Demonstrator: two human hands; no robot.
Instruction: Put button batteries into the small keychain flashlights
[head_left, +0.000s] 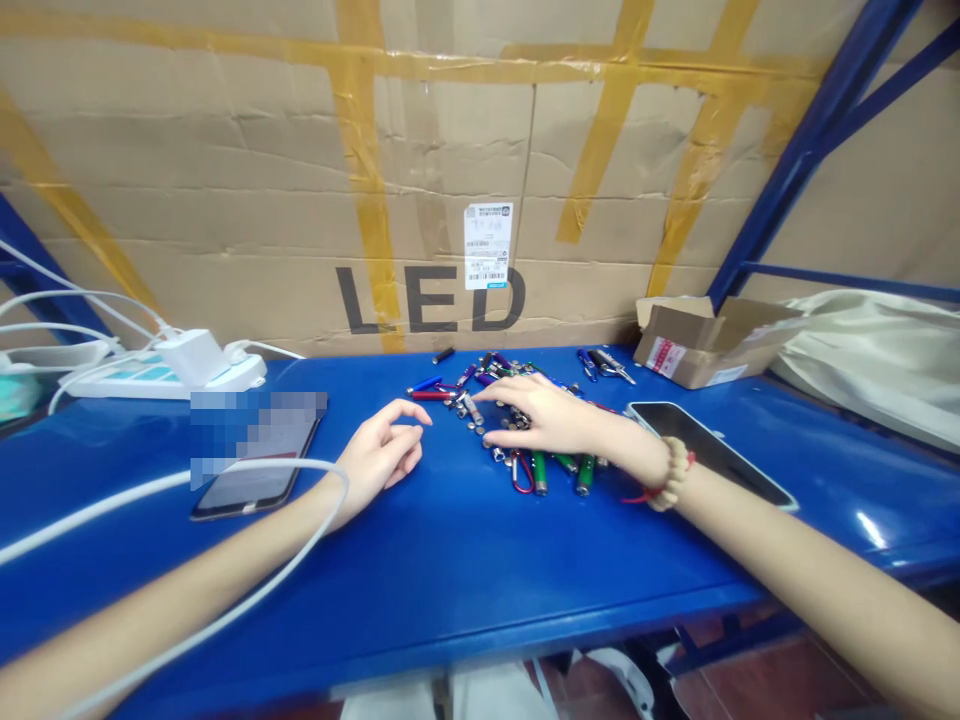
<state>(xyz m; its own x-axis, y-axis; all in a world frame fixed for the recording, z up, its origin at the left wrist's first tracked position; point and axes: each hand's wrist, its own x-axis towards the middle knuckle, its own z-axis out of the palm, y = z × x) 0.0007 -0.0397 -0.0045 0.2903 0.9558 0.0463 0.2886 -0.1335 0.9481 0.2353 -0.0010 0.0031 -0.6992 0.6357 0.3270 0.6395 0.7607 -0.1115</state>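
My right hand [544, 415] reaches over a pile of small metal pieces and coloured tubes, thumb and fingers spread apart with nothing gripped. Just off its fingertips lies a short silver cylinder [472, 408]. Below the palm, green tubes [540, 474] and a red carabiner clip [521, 474] stick out of the pile; the hand hides much of the rest. To the left of the pile, my left hand [384, 448] rests near the table top, fingers loosely curled, a gap between index finger and thumb, nothing seen in it. A blue tube [426, 385] and a red tube [433, 396] lie beyond its fingertips.
A phone [259, 470] lies left on the blue table [465, 570], a white cable [330, 520] crossing my left forearm. Another phone [712, 455] is beside my right wrist. A power strip [240, 375], small open carton [690, 345] and large LED carton [285, 200] stand behind.
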